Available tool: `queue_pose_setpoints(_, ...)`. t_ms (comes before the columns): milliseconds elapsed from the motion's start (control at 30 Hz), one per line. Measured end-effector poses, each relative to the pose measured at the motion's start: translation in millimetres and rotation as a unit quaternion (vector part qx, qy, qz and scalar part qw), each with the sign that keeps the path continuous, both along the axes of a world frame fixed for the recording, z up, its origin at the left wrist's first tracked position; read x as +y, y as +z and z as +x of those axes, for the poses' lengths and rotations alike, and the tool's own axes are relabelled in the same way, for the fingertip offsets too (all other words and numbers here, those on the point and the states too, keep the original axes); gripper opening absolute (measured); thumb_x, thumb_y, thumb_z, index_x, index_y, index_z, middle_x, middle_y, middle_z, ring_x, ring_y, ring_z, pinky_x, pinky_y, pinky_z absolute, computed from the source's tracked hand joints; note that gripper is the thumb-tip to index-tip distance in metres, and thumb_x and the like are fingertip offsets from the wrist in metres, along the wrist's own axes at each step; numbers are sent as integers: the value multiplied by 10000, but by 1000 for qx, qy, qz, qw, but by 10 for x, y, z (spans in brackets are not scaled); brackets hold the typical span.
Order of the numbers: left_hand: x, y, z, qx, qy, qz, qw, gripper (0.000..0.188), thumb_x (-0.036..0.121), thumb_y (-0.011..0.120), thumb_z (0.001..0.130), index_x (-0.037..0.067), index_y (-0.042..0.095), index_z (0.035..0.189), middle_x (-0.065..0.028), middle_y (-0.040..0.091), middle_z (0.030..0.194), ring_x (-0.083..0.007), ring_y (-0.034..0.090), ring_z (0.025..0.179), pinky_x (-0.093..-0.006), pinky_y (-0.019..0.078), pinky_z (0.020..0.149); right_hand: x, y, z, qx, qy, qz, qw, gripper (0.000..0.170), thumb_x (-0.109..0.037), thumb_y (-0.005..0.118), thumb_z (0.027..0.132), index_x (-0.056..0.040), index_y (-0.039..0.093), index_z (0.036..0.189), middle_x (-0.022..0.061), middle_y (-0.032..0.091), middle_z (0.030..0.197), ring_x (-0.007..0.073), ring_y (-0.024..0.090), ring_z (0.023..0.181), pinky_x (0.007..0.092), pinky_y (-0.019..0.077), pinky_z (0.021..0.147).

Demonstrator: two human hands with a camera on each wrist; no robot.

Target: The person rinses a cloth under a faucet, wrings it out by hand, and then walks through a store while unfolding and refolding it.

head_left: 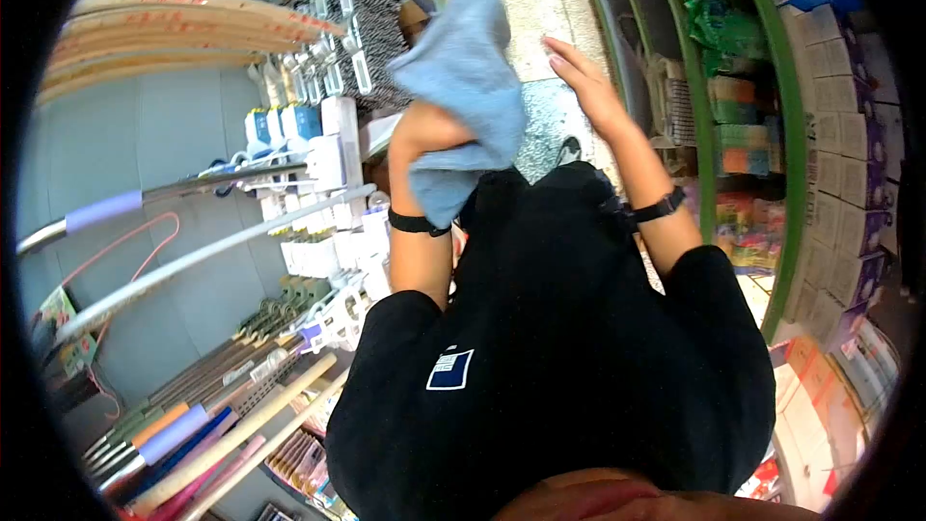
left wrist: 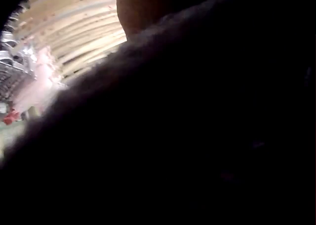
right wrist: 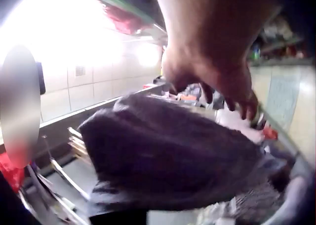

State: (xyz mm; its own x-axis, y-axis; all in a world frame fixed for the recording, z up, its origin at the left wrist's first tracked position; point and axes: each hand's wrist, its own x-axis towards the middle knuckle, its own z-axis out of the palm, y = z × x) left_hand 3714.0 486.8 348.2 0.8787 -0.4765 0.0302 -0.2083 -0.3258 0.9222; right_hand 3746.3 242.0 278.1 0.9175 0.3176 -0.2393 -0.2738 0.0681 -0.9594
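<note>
A blue-grey cloth (head_left: 468,68) covers the fingers of my left hand (head_left: 429,130) in the head view, with part of that hand and the wrist showing below. How those fingers lie under it is hidden. To the right of the cloth, my right hand (head_left: 590,92) is apart from it, its fingers extended and holding nothing. The right wrist view shows the cloth (right wrist: 173,151) spread out, dark in the shade, below my right hand (right wrist: 212,79). Dark material (left wrist: 163,121) fills most of the left wrist view.
Green-framed shelves (head_left: 709,116) with packaged goods stand on the right, beside stacked boxes (head_left: 844,154). On the left are pale curved wooden pieces (head_left: 183,14), metal poles (head_left: 222,251) and white bottles (head_left: 333,135). A tiled floor (head_left: 555,121) runs between the two sides.
</note>
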Motion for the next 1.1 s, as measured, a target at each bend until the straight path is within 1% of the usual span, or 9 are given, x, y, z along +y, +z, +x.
queue_pose_setpoints(67,-737,465,277,11,-40,115,992,544,231,723,688,16,573,1165,-157,582,1211,-301,548,1104,-396,410,968,296,141,121,171,-46,329,927,547,-392,458,941,-102,369,1397,100,411,1400,189,405,1259,330,315,1049)
queue_pose_setpoints(133,-1181,209,468,-277,22,241,930,504,255,696,697,5,590,1121,-227,387,1392,-390,348,1304,-471,274,1071,285,35,221,173,-106,429,881,582,-436,425,945,-109,328,1417,92,373,1428,197,373,1288,347,290,1069)
queue_pose_setpoints(233,-1238,302,494,-258,-6,124,958,452,231,685,722,26,612,1119,-228,382,1398,-390,342,1313,-473,269,1075,102,177,277,-175,-96,-2,980,609,-436,445,926,-86,322,1409,108,372,1425,233,369,1290,373,263,1088)
queue_pose_setpoints(333,-722,107,661,-273,70,12,959,384,109,655,767,-9,597,1127,-182,590,1193,-321,567,1098,-406,400,983,-68,340,465,-435,13,-488,757,663,-430,501,886,-64,313,1406,135,359,1430,272,346,1303,391,246,1104)
queue_pose_setpoints(433,-266,-465,898,-89,378,-90,917,293,134,575,877,-13,583,1131,-128,605,1142,-220,566,1055,-351,405,954,-222,-455,465,-430,-91,-552,709,688,-446,527,868,-61,324,1401,137,391,1409,278,382,1273,398,270,1087)
queue_pose_setpoints(600,42,-1306,1345,431,69,-331,837,822,697,269,886,11,475,1288,-124,580,1211,-216,528,1101,-369,375,936,-274,90,466,-349,62,-617,703,656,-414,552,873,-68,351,1393,149,406,1393,301,388,1267,408,297,1071)
queue_pose_setpoints(733,-326,-1108,1234,502,38,-336,796,785,671,345,886,6,480,1281,-139,567,1233,-240,519,1144,-404,388,975,-309,182,498,-377,44,-522,764,588,-336,638,805,-75,470,1305,130,495,1308,268,471,1204,377,392,998)
queue_pose_setpoints(800,-389,-1171,1267,523,-37,-513,679,610,502,498,912,-3,498,1256,-138,584,1196,-259,543,1127,-418,427,973,-396,49,496,-379,36,-500,778,572,-316,659,787,-77,500,1282,125,518,1287,260,491,1189,369,416,980)
queue_pose_setpoints(1100,-71,-551,1504,354,47,-390,849,406,248,589,913,-32,521,1199,-135,602,1154,-219,616,1009,-357,510,869,-952,-536,499,-394,-19,-445,804,495,-261,624,821,-59,523,1261,121,572,1249,288,590,1052,342,478,890)
